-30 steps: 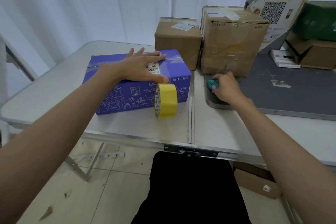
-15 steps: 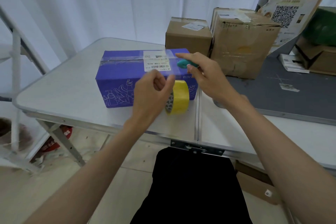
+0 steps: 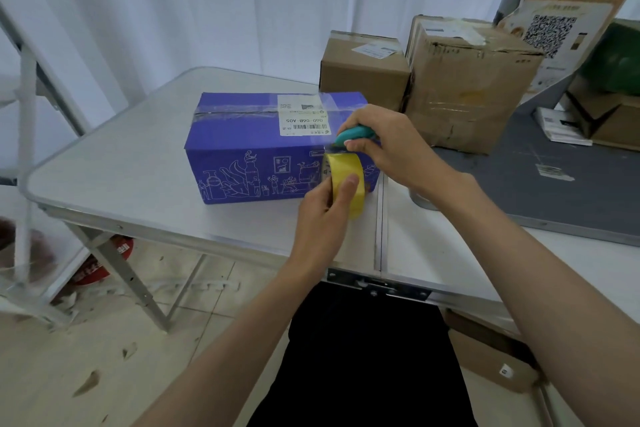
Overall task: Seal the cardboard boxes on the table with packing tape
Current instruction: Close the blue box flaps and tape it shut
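Note:
A purple printed box point(image 3: 249, 146) lies on the white folding table point(image 3: 138, 184), with clear tape and a white label across its top. My left hand point(image 3: 325, 211) grips the yellow tape roll point(image 3: 343, 170) standing at the box's front right corner, thumb on its outer face. My right hand point(image 3: 384, 146) holds a small teal cutter point(image 3: 353, 135) just above the roll, at the box's top edge where the tape comes down. Two brown cardboard boxes, a small one point(image 3: 363, 69) and a larger one point(image 3: 467, 87), stand behind.
A grey mat point(image 3: 554, 191) covers the table's right part, with more boxes and papers point(image 3: 561, 128) at the back right. A poster with a QR code point(image 3: 561, 21) leans behind. A metal frame point(image 3: 27, 114) stands at the left. White curtains hang behind the table.
My left hand left the box's top and took hold of the yellow roll. My right hand brought the teal cutter from the mat's edge over to the box's right end above the roll.

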A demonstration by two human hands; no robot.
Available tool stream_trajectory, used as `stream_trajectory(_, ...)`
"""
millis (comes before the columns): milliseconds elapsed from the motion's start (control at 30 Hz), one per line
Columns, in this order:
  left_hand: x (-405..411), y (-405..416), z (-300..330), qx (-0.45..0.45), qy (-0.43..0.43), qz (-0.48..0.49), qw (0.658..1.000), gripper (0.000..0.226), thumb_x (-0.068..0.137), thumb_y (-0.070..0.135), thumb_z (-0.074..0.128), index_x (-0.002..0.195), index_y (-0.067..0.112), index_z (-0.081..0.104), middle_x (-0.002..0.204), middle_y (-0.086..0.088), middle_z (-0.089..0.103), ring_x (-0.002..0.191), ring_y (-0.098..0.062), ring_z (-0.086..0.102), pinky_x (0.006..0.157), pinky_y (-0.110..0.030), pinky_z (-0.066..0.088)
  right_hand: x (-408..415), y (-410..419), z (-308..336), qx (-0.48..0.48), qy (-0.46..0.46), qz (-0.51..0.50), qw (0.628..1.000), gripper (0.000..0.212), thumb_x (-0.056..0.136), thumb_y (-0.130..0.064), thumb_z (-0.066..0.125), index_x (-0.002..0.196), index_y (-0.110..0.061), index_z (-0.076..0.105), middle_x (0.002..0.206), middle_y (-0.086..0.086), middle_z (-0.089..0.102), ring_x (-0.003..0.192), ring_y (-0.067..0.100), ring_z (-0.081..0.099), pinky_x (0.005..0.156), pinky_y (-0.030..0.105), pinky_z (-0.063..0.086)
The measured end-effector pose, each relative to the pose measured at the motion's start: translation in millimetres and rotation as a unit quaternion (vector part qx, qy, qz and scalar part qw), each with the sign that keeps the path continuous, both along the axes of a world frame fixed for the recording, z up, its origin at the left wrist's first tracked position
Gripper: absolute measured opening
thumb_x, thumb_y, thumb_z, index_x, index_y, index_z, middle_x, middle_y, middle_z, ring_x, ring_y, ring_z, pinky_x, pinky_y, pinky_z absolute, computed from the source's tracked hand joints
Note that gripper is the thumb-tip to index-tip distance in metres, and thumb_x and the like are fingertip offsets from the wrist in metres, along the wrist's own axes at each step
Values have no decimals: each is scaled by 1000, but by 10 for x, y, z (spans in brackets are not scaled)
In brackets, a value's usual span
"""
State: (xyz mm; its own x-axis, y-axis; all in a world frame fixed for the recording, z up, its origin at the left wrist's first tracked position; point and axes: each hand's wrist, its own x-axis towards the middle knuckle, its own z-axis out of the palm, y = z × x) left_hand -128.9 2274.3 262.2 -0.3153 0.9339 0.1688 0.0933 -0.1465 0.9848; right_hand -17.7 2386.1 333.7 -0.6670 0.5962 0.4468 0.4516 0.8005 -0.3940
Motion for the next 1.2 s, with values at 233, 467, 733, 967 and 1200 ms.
stream_trajectory(233, 66, 17, -15, 10, 15, 0, 1000, 23, 103, 40, 50, 94, 24, 63, 84, 29, 72, 80, 16, 60, 65, -14, 48, -58, -2, 38, 17, -33, -8, 999, 15, 95, -12, 66, 110, -7, 70, 105, 10, 66, 97, 21, 59, 85, 37, 49)
stream_trajectory(467, 54, 32, -25, 2, 6, 3, 1000, 32, 103, 42, 49, 102, 14, 65, 85, 18, 76, 82, 8, 63, 63, -6, 45, -115, -23, 58, 30, -70, -21, 997, 19, 98, -13, 63, 116, -9, 68, 108, 9, 62, 104, 20, 55, 83, 28, 42)
stream_trajectory(733, 89, -15, 62, -12, 10, 8, 1000, 25, 104, 43, 47, 97, 26, 63, 83, 28, 72, 70, 9, 58, 61, -12, 46, -109, -38, 110, 24, -99, -10, 995, 20, 99, -13, 62, 118, -10, 67, 107, 5, 55, 106, 17, 50, 84, 30, 47)
stream_trajectory(967, 131, -64, 101, -14, -1, 7, 1000, 26, 104, 43, 47, 102, 24, 66, 87, 18, 76, 89, 0, 66, 79, -29, 51, 136, 21, 79, 27, -101, -49, 993, 17, 95, -2, 63, 110, -9, 67, 102, 4, 49, 100, 20, 51, 81, 34, 49)
stream_trajectory(1200, 225, -69, 64, -9, 24, -35, 999, 21, 104, 42, 47, 99, 29, 63, 87, 18, 77, 91, 9, 65, 74, -17, 50, 510, 21, -217, 34, 3, -153, 988, 23, 98, -20, 64, 120, -15, 62, 107, -8, 52, 102, 7, 49, 70, 17, 41)
